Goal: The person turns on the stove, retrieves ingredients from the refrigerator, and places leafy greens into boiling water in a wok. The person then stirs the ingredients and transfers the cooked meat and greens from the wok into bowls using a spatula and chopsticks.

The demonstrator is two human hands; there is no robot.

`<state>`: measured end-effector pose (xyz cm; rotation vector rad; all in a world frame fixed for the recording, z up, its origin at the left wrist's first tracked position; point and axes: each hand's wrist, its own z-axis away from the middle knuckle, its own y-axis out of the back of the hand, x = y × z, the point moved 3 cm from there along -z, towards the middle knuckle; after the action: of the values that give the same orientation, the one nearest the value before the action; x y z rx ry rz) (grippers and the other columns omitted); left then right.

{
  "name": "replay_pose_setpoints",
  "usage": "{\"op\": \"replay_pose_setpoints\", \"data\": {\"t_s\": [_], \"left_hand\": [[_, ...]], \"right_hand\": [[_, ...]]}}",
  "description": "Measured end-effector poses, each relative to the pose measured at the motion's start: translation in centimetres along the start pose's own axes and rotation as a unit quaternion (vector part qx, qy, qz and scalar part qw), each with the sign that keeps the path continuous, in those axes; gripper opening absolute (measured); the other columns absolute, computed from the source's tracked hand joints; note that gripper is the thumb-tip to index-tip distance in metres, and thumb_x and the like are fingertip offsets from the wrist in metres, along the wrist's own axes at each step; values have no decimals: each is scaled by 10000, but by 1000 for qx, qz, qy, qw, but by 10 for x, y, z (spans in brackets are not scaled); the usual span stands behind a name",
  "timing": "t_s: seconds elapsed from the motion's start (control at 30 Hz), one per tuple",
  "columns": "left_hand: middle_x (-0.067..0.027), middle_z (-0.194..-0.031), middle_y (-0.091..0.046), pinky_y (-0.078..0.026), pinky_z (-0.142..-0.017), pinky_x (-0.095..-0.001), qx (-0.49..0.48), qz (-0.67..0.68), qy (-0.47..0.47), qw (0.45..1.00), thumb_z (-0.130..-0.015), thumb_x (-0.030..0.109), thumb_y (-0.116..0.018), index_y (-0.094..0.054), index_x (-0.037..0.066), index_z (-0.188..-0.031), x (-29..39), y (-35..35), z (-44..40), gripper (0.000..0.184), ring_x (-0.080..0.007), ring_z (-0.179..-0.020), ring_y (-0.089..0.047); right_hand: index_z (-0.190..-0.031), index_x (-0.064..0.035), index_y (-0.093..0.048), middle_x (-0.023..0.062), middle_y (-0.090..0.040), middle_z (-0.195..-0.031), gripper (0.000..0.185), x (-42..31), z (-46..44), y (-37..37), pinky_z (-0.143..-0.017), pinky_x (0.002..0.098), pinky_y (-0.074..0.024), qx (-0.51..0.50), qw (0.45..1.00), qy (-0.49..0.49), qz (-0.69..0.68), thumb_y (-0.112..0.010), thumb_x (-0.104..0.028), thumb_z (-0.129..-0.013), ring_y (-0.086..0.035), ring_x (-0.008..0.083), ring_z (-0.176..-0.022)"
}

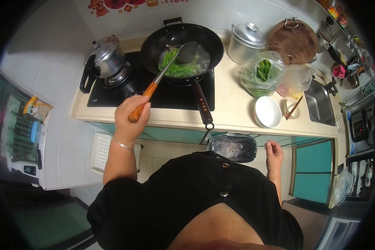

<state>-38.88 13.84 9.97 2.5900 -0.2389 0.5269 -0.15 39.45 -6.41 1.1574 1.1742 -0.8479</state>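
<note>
My left hand (131,114) is closed round the orange wooden handle of a wok spatula (160,75). The spatula's dark head rests in a black wok (152,46), over long green vegetables (175,64) lying in liquid. The wok sits on the right side of the cooktop, its dark handle (203,102) pointing towards me. My right hand (274,154) hangs below the counter edge, to the right of a lined bin (233,148). Its fingers are curled in, and I see nothing in them.
A pressure cooker (106,54) stands on the left burner. Right of the wok are a lidded pot (246,41), a bag of greens (258,75), a white bowl (267,112), a small bowl (291,109) with chopsticks and a sink (319,102). A round board (293,41) leans behind.
</note>
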Motion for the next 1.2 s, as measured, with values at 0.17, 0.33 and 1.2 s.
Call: {"op": "replay_pose_setpoints", "data": {"t_s": [0.17,0.33,1.2], "left_hand": [[-141,-827,-613,-474,-644,-263,-30,43,45,998,-691,-71,-625,-600,2,-881,11,27,6,205,-214,-720,-603],[-145,-812,-604,-470,-620,-263,-78,14,18,997,-670,-62,-630,-606,2,-857,22,42,-5,199,-219,-681,-595],[-28,-765,-610,-469,-587,-202,127,85,185,971,-768,119,-679,-614,15,-845,-86,28,-60,145,-84,-644,-579]], "right_hand": [[-940,5,-592,29,-602,-825,170,7,-2,-1,-694,215,-438,-2,1000,-8,-5,-616,-124,-831,-535,82,-747],[-935,5,-594,23,-597,-818,163,3,-4,-5,-681,209,-435,-8,1000,-3,-10,-618,-118,-829,-526,77,-731],[-915,3,-597,19,-601,-800,163,10,-3,-1,-675,207,-437,-8,1000,-4,5,-621,-134,-829,-532,72,-718]]}}
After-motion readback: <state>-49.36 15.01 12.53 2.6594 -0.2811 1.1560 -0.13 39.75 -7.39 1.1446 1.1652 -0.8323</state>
